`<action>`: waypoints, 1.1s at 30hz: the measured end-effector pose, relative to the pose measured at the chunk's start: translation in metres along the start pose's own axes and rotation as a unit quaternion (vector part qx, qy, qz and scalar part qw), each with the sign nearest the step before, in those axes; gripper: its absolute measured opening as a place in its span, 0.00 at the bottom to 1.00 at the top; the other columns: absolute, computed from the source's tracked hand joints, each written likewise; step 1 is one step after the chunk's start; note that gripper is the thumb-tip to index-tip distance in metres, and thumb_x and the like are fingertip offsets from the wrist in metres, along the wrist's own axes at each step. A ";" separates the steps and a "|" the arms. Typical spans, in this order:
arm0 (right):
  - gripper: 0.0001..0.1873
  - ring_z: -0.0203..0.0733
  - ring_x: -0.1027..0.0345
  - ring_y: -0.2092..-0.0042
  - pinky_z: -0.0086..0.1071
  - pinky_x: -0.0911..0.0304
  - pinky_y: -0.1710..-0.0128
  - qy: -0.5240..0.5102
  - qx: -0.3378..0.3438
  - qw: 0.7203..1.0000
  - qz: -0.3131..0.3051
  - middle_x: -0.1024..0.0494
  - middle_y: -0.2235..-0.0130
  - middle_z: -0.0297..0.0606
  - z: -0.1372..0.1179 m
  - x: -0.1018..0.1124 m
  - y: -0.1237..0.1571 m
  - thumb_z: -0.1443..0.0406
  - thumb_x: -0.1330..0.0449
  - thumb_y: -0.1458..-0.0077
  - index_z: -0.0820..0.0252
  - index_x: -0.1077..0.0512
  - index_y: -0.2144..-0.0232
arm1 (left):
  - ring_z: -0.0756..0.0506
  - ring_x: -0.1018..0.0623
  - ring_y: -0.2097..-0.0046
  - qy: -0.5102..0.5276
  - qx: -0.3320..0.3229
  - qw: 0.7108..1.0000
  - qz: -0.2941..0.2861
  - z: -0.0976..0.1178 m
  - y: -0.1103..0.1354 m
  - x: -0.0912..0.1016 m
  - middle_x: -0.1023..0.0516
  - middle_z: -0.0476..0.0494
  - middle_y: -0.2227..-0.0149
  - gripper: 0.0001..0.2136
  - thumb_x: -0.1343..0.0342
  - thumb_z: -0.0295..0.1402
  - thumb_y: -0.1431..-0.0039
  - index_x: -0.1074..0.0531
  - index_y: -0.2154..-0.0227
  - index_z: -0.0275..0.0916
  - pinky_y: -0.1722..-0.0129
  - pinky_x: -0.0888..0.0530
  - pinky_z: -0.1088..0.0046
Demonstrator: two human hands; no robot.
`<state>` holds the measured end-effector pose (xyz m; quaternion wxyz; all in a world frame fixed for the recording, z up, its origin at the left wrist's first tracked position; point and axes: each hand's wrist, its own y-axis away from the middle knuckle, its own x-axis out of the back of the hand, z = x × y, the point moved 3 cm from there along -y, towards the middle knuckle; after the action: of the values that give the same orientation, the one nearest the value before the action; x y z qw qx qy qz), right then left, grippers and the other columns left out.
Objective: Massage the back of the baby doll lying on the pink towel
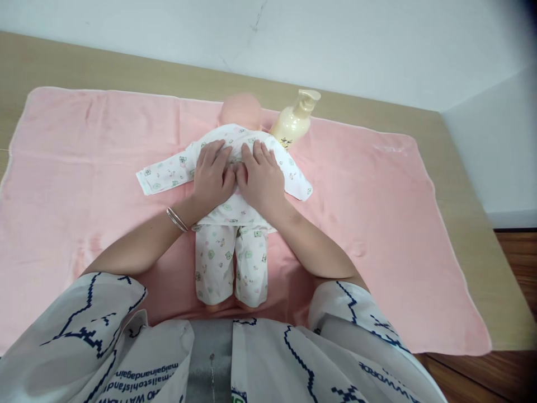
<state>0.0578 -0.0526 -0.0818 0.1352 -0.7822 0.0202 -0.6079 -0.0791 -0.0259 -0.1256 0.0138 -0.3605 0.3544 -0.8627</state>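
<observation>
A baby doll [232, 211] in white pyjamas with a small print lies stretched out, its bald head [241, 109] away from me and its legs [215, 266] toward me. No face shows on the head. My left hand [213, 176] rests on the left side of the doll's upper body, fingers extended over the cloth. On the right side, my right hand [260, 174] lies flat in the same way. Both thumbs nearly meet at the middle. Neither hand grips anything. Beside the doll's head, at its right shoulder, is a cream-coloured pump bottle [293, 120].
A pink blanket [364, 224] with a pale edge covers most of the wooden table [465, 224]. Behind the table rises a white wall [356, 50]. Dark wooden flooring [518, 260] shows beyond the table's right edge.
</observation>
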 end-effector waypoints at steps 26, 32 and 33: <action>0.31 0.62 0.61 0.25 0.64 0.56 0.30 0.009 0.037 0.997 -0.074 0.51 0.26 0.56 0.005 0.002 -0.009 0.61 0.54 0.31 0.65 0.48 0.30 | 0.39 0.31 0.33 0.003 0.005 1.000 0.003 -0.006 -0.003 -0.004 0.27 0.40 0.38 0.17 0.54 0.39 0.33 0.29 0.46 0.43 0.32 0.36 0.48; 0.28 0.67 0.45 0.31 0.62 0.47 0.33 0.059 0.037 0.995 -0.067 0.41 0.31 0.64 -0.019 0.021 0.023 0.64 0.57 0.30 0.71 0.43 0.32 | 0.40 0.24 0.41 -0.012 -0.016 1.000 0.021 0.000 0.001 0.001 0.19 0.43 0.49 0.14 0.56 0.36 0.32 0.25 0.56 0.43 0.38 0.29 0.48; 0.28 0.66 0.43 0.31 0.62 0.47 0.33 0.057 0.035 0.995 -0.071 0.39 0.31 0.64 -0.017 0.022 0.021 0.63 0.57 0.29 0.71 0.42 0.33 | 0.39 0.25 0.40 -0.014 -0.011 1.000 0.023 0.000 0.002 0.002 0.20 0.42 0.48 0.15 0.56 0.37 0.32 0.25 0.55 0.43 0.37 0.29 0.48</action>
<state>0.0502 -0.0807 -0.0621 0.1175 -0.7404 -0.0495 -0.6600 -0.0810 -0.0273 -0.1259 0.0349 -0.3644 0.3718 -0.8531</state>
